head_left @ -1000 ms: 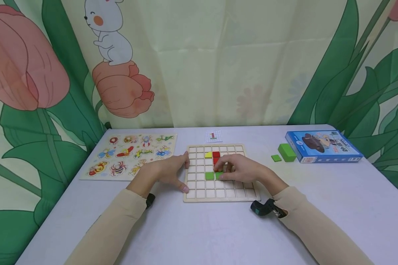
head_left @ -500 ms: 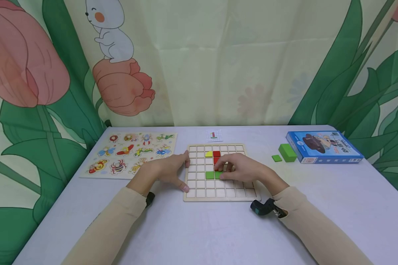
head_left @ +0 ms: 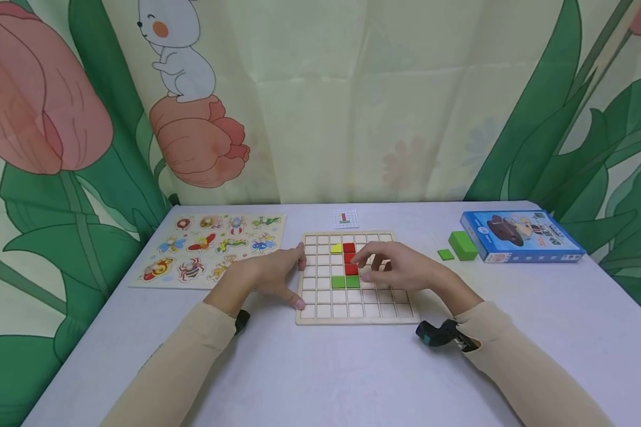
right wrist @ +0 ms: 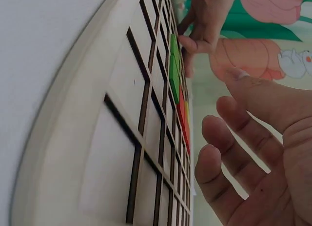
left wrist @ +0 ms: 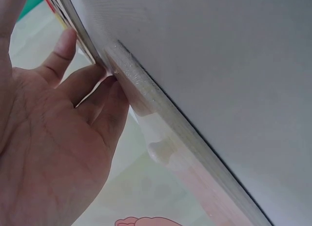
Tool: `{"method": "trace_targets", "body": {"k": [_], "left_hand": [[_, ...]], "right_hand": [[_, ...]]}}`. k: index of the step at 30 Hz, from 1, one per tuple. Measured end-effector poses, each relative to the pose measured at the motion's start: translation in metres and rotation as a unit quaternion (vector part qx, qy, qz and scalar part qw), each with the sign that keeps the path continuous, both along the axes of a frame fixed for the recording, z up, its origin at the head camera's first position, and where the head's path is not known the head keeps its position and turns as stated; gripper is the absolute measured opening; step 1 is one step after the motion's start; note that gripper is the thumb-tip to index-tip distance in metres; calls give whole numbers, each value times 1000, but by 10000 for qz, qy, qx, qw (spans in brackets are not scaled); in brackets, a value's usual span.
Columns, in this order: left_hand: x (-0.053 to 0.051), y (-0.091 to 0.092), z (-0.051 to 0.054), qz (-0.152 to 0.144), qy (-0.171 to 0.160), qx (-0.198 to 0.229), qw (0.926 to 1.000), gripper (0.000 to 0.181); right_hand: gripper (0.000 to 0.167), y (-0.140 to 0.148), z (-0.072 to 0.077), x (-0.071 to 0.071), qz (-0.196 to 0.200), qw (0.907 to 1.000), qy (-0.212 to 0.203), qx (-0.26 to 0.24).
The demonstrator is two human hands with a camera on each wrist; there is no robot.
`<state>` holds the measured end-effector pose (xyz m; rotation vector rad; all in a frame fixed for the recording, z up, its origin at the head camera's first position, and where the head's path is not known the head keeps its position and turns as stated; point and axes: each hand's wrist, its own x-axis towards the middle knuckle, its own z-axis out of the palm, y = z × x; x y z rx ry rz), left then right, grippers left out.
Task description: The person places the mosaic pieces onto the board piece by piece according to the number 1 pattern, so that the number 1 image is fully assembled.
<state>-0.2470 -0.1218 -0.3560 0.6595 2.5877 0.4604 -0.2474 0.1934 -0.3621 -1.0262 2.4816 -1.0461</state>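
Note:
A wooden grid board (head_left: 320, 321) lies mid-table. One yellow tile (head_left: 336, 248), a column of red tiles (head_left: 351, 269) and two green tiles (head_left: 345, 282) fill some of its cells. My left hand (head_left: 269, 274) spans the board's left side, thumb and fingers spread and touching the edge. In the left wrist view that hand's palm (left wrist: 53, 128) shows. Just right of the red tiles hovers my right hand (head_left: 400, 267), fingers loosely bent, holding nothing. The right wrist view shows a gap between this hand's fingers (right wrist: 210, 162) and the board.
A small pattern card (head_left: 345, 219) lies behind the board. To the left is an insect picture board (head_left: 162, 252). At the right lie a loose green tile (head_left: 446, 255), a green block (head_left: 463, 246) and a blue box (head_left: 523, 236). A printed curtain (head_left: 320, 118) hangs behind.
My right hand has let go at the right green tile and moved right and slightly up, uncovering that tile and the lower red tile. My left hand has stayed put.

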Motion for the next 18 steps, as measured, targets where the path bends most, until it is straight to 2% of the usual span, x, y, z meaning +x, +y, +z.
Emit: {"method": "trace_targets", "body": {"k": [7, 18], "left_hand": [[-2, 0, 0, 26, -50, -13, 10000, 76], [-1, 1, 3, 61, -115, -20, 9999, 78]], "right_hand": [[33, 18, 5, 1, -322, 9992, 214, 67], [33, 45, 6, 2, -558, 9974, 445, 78]]}}
